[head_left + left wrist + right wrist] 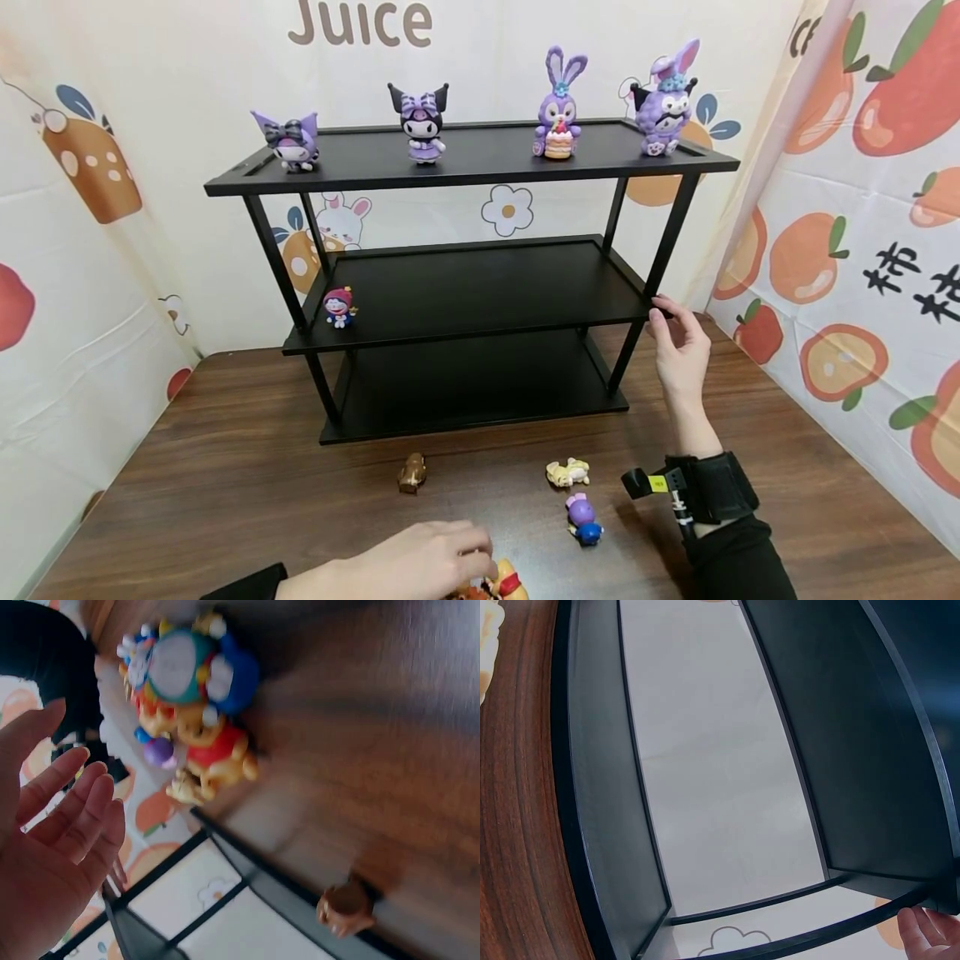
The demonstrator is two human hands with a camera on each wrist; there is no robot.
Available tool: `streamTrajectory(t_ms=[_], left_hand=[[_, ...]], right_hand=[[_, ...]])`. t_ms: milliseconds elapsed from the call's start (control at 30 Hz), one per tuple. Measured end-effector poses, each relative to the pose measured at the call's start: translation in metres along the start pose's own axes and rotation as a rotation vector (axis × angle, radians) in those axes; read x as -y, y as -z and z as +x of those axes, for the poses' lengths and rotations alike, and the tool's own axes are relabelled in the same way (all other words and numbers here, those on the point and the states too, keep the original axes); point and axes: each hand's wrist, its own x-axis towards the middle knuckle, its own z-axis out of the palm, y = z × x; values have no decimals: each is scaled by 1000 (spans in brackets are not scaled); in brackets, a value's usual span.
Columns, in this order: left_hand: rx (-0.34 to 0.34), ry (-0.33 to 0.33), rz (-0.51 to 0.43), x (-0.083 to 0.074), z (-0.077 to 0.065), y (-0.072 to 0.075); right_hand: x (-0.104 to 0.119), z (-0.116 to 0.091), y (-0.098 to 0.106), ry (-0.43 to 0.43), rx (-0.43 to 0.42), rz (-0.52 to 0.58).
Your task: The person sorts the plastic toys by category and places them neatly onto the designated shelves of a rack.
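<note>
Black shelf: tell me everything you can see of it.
The black shelf has three rimmed tiers joined by slanted bars; its surface looks smooth, the material uncertain. It stands upright on the brown tabletop. Four purple figures stand on the top tier, and one small figure stands near the middle tier's left end. The right grip holds the middle tier's front right corner.

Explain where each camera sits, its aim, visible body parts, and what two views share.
Head: worn there, facing forward and down at the black rack; left fingers, right fingers and black sleeves show.
Left wrist: worn there, facing figurines; left fingers and a black sleeve show.
Right wrist: worn there, facing shelves; right fingers show.
Shared: head and left wrist show the brown figurine.
</note>
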Motion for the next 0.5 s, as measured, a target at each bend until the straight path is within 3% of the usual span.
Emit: streamTrajectory(t_ms=[267,500], left_hand=[[40,-74,51,2,-7,-24],[178,179,-299,6,-12,-31]], right_hand=[[0,-1,0,0,0,17],[-1,0,0,8,9,31]])
